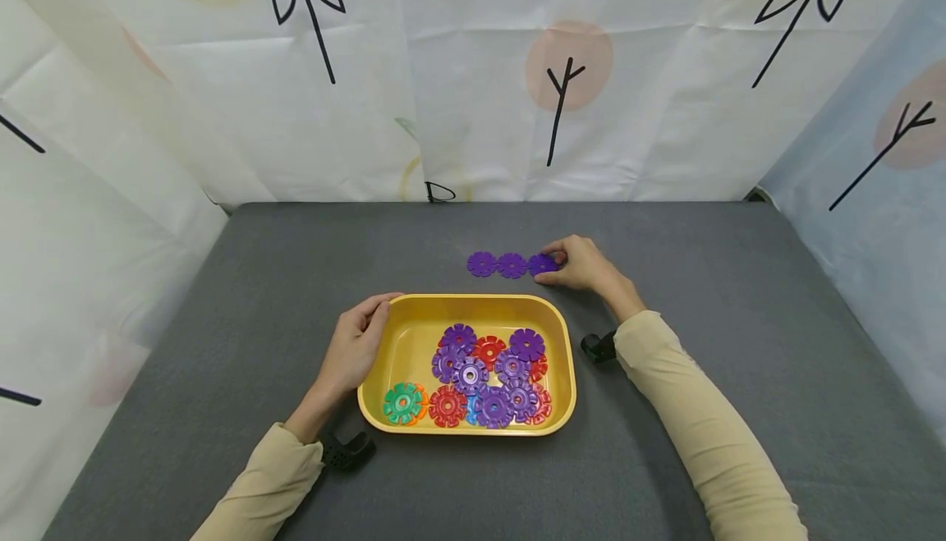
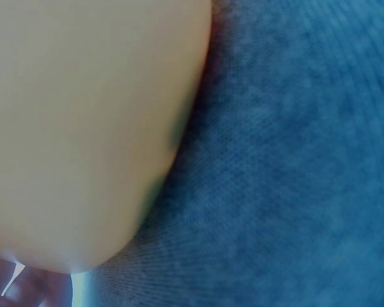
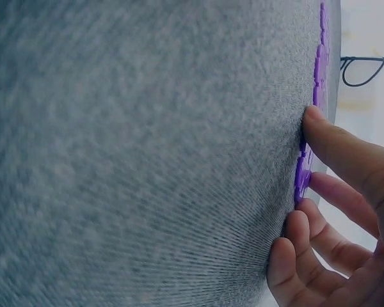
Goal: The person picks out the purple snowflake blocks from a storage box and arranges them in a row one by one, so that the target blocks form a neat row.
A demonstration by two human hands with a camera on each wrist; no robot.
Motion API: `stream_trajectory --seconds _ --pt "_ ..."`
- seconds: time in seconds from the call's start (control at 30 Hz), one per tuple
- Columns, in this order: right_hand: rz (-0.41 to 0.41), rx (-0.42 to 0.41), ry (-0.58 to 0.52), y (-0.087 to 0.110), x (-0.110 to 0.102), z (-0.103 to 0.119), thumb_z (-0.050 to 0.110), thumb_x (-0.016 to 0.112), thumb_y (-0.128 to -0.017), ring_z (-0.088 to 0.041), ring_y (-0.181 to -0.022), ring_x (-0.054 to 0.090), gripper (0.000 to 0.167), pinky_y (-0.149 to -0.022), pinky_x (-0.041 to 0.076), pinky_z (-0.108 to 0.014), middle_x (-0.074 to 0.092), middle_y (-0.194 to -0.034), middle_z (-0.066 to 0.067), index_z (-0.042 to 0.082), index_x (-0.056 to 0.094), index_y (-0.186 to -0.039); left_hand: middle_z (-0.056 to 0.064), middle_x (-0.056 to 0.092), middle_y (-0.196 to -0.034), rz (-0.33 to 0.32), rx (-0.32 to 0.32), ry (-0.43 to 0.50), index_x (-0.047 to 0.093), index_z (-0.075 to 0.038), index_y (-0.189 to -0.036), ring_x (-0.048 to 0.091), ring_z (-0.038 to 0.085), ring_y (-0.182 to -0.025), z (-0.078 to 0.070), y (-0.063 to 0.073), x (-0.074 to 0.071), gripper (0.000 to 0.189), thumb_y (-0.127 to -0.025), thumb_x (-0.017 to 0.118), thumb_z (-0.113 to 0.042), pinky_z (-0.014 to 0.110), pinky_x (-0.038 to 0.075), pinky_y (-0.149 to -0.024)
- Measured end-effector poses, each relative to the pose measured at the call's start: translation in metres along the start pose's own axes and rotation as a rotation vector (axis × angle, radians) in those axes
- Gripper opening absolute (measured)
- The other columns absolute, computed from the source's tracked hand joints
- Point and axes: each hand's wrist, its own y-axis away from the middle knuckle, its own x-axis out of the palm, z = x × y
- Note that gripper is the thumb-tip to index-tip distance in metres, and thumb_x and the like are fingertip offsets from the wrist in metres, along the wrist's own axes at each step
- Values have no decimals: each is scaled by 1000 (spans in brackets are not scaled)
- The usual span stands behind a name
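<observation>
Three purple flower-shaped plastic discs lie in a row on the grey table beyond the tray. My right hand (image 1: 582,266) is at the right end of that row, its thumb and fingers pinching the rightmost purple disc (image 1: 543,264). In the right wrist view, thumb and fingertips hold the purple disc (image 3: 302,176) at its edges, flat against the cloth. My left hand (image 1: 355,344) grips the yellow tray (image 1: 466,303) at its far left corner, thumb toward the inside. The left wrist view is mostly filled by the blurred tray wall (image 2: 83,128); the left fingers hardly show there.
Inside the tray lie several loose discs, among them a green disc (image 1: 402,403), a red disc (image 1: 447,405) and a purple disc (image 1: 493,406). Grey cloth (image 1: 739,344) covers the table. A white printed curtain (image 1: 473,114) hangs behind it and along both sides.
</observation>
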Motion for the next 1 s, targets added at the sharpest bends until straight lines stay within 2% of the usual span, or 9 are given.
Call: stream_trajectory --seconds 0.27,0.63,0.73,0.93,1.0 --pt "-3 -3 6 0 4 3 26 79 -91 -27 -95 54 56 -83 46 -39 65 -111 -22 -3 63 -136 23 70 -121 7 5 10 62 -4 -135 72 30 -92 1 1 0 38 -112 41 -26 24 60 -70" --pt "-1 -17 8 0 7 8 26 78 -91 -31 -103 58 56 -91 52 -46 66 -120 -25 -4 62 -137 22 69 -122 -6 4 -8 62 -4 -136 72 31 -93 2 0 2 39 -112 41 -27 22 60 -70" --pt "-8 -30 12 2 3 10 27 79 -91 -31 -102 59 57 -89 52 -45 67 -120 -25 -3 62 -137 22 69 -122 -1 7 -6 62 -5 -136 72 31 -93 2 0 2 38 -112 41 -26 23 60 -70" --pt "-40 -99 -4 11 -14 22 24 80 -90 -26 -81 62 57 -72 56 -36 66 -119 -26 -2 62 -137 23 69 -122 12 7 17 61 -4 -136 72 30 -91 1 0 0 39 -112 42 -27 23 61 -70" --pt "-53 -131 -17 15 -21 30 23 80 -90 -29 -84 65 55 -73 58 -38 66 -122 -27 0 63 -137 24 69 -123 14 4 21 61 -4 -136 72 30 -92 1 0 0 39 -112 42 -28 23 61 -71"
